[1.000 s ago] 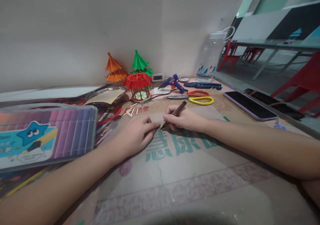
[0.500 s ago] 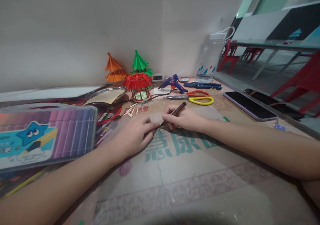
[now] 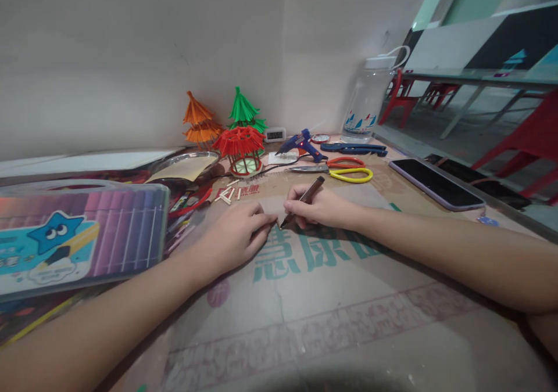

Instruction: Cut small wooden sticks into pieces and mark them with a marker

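Observation:
My right hand (image 3: 311, 207) is closed around a brown marker pen (image 3: 310, 192), its dark tip slanting down to the left. The tip stands close to the fingertips of my left hand (image 3: 239, 232). That hand rests on the printed brown board (image 3: 331, 316), index finger and thumb pressed together on a tiny pale stick (image 3: 278, 223), which is mostly hidden. Several short pale sticks (image 3: 227, 194) lie just beyond my left hand. Behind them stands a small model pavilion with a red roof (image 3: 239, 142), beside an orange one (image 3: 199, 119) and a green one (image 3: 244, 107).
A case of coloured markers (image 3: 126, 229) lies at left, near a round metal tray (image 3: 204, 158). Further back are a blue glue gun (image 3: 303, 145), scissors (image 3: 349, 171), blue-handled pliers (image 3: 353, 148) and a water bottle (image 3: 364, 99). A phone (image 3: 436, 183) lies at right.
The marker tip has drawn slightly away to the right from my left fingertips. My left hand has stayed in place.

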`<action>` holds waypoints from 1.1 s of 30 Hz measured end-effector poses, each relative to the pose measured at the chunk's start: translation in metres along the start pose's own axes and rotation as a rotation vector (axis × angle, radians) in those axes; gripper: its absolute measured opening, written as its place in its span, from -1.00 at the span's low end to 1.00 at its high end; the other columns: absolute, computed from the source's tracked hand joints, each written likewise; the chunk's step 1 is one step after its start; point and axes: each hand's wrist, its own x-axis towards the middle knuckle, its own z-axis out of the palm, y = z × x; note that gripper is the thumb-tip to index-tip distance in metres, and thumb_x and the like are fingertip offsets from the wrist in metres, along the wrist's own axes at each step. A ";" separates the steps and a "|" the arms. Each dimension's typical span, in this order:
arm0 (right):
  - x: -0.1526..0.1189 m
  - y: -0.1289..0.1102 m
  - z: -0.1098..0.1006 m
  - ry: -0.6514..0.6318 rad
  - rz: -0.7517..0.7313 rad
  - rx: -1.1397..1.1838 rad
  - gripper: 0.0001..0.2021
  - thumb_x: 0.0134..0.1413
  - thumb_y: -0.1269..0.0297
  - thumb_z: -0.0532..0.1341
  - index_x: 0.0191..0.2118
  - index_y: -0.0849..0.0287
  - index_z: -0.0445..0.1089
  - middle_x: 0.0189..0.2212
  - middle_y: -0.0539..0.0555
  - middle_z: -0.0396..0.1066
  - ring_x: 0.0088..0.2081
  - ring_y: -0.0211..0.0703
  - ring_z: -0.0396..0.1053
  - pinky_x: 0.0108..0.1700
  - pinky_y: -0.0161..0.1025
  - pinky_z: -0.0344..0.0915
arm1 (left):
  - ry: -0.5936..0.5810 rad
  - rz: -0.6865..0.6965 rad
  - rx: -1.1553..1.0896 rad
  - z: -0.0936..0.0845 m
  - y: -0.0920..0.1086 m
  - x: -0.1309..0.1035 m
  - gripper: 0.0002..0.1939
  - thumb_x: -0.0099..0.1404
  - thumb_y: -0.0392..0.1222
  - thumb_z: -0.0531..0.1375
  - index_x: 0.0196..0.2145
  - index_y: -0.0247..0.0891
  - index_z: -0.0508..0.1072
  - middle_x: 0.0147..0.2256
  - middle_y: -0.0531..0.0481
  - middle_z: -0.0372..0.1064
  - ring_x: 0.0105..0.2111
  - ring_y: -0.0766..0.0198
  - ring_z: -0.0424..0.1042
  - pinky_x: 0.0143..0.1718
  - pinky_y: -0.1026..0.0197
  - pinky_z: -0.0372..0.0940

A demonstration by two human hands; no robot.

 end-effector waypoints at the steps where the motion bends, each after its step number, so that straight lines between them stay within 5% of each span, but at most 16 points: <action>1: 0.000 0.000 0.000 -0.009 0.003 -0.002 -0.75 0.18 0.08 0.22 -0.38 0.15 0.27 -0.67 -0.11 0.34 -0.65 -0.37 0.18 -0.57 -0.37 0.09 | 0.000 -0.005 -0.004 0.000 0.000 0.000 -0.72 0.43 -0.24 0.05 -0.08 -0.24 0.56 -0.27 -0.11 0.42 -0.26 0.15 0.39 -0.21 0.11 0.32; 33: 0.000 0.000 0.000 -0.009 -0.016 0.017 -0.76 0.19 0.12 0.24 -0.36 0.16 0.28 -0.64 -0.10 0.36 -0.65 -0.39 0.17 -0.58 -0.38 0.09 | -0.033 -0.051 -0.018 -0.002 0.002 0.001 -0.78 0.43 -0.23 0.07 -0.17 -0.27 0.52 -0.25 -0.11 0.40 -0.22 0.10 0.40 -0.12 0.02 0.34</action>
